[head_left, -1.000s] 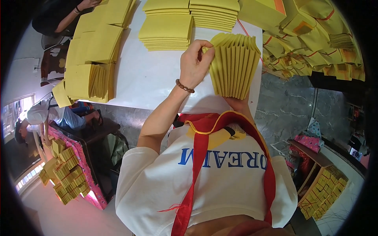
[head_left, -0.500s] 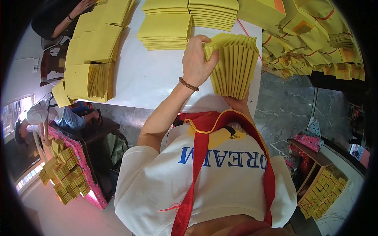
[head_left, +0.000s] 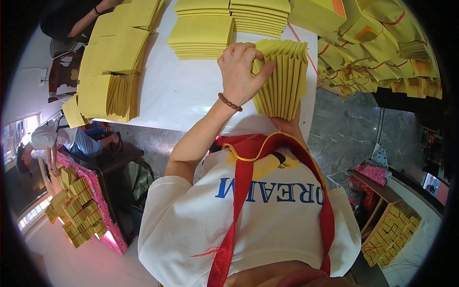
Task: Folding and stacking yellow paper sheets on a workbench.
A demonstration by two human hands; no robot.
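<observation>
A thick bundle of folded yellow paper [head_left: 282, 81] stands fanned at the table's right edge, its folded edges toward me. My left hand [head_left: 239, 71], with a brown bead bracelet on the wrist, is curled at the bundle's upper left side. Its thumb lies across the front folds and the fingertips bend at the outermost fold. From below and behind, my right hand [head_left: 289, 123] supports the bundle; most of its fingers are hidden. Just left of the bundle sits a flat pile of folded yellow paper [head_left: 201, 36], with another pile [head_left: 258, 19] behind it.
The white table [head_left: 177, 95] carries rows of yellow paper stacks [head_left: 122, 50] along its left side. Heaped yellow packets with red bands [head_left: 373, 48] lie at far right. A co-worker's arm [head_left: 88, 21] reaches in at upper left; another person [head_left: 52, 134] is beside a pink-edged table.
The fanned bundle has tipped slightly left and looks narrower. My left thumb has slid a little right across the folds, while the right hand stays beneath.
</observation>
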